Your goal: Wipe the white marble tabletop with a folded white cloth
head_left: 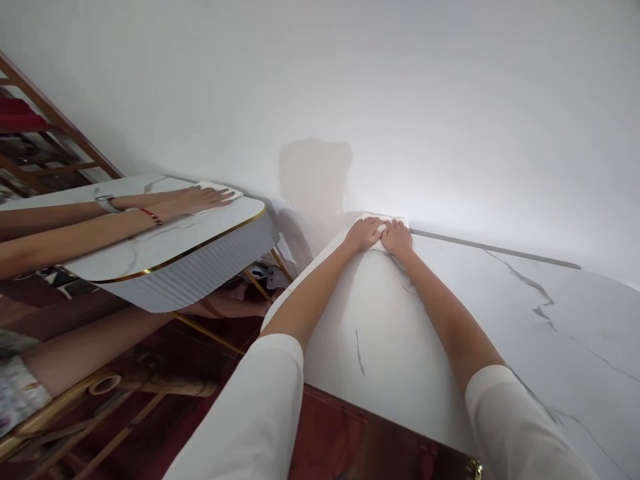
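Both my arms reach out over a white marble-patterned tabletop (450, 347). My left hand (363, 233) and my right hand (397, 238) lie side by side at the table's far edge by the wall. Both press down with curled fingers on a white cloth (395, 221) that shows just beyond my knuckles. My sleeves are white.
To the left stands a smaller white marble table (165, 257) with a gold rim. Another person's arms stretch across it, their hands (205, 199) flat on a white cloth. A wooden shelf (45, 147) stands at far left. A white wall rises behind.
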Available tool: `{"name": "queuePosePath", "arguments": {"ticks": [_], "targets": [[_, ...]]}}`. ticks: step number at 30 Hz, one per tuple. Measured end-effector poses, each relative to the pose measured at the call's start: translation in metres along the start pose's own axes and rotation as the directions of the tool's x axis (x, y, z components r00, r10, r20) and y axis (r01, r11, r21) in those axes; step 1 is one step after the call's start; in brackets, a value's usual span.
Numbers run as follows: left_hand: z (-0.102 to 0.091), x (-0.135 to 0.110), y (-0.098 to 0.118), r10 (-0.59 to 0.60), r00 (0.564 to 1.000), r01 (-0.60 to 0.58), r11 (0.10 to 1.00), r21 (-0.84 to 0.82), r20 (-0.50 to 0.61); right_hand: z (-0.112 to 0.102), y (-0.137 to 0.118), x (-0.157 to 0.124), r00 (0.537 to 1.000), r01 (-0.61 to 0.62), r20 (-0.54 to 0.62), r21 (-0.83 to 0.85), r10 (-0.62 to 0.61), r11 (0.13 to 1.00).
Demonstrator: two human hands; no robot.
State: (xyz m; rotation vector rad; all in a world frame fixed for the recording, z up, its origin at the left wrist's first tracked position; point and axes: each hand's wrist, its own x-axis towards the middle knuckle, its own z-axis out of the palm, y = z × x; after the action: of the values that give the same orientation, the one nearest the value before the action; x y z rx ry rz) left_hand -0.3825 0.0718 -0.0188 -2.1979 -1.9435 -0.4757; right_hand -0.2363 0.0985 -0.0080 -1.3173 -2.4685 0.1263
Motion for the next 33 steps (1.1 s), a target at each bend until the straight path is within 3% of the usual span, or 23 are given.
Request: {"name": "queuePosePath", "arguments": {"ticks": [6,17,26,33], "targets": [[0.007,0.004,0.017,0.093,0.995,-0.093,0.996,0.006,-0.039,-0.005,0.016,-0.010,0.999,-0.033,-0.013,-0.022,0.032,0.999],[0.007,-0.009,0.057,0.116,0.993,-0.117,0.993,-0.022,-0.030,-0.019,0.032,-0.050,0.997,-0.081,-0.014,-0.042,0.080,0.996],[0.007,-0.025,0.074,0.173,0.985,-0.173,0.984,-0.039,0.009,-0.027,0.027,-0.088,0.988,-0.152,-0.021,-0.042,0.152,0.987],[0.001,-0.052,0.077,0.220,0.975,-0.218,0.975,-0.045,0.027,-0.035,0.011,-0.123,0.986,-0.165,-0.025,-0.072,0.163,0.984]]}}
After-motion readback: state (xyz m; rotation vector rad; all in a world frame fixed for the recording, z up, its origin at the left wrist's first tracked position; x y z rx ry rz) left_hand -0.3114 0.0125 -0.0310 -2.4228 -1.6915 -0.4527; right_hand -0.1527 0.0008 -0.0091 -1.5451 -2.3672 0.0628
